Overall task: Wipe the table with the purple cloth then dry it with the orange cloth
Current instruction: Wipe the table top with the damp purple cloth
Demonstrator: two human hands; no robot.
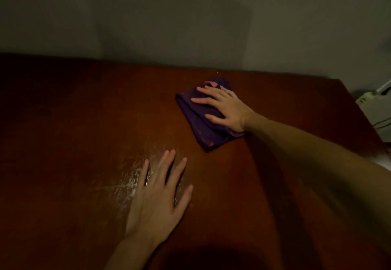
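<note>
While flat right hand (227,109) presses folded purple cloth (203,119), glossy wooden table (84,111).

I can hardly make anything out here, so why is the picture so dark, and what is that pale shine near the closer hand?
Head view: dim room light, the wooden table fading to black at left; glare on a pale streaked patch beside the left hand; a dark shadow at the bottom edge; the right forearm blurred, while the right hand on the purple cloth looks fairly sharp.
</note>
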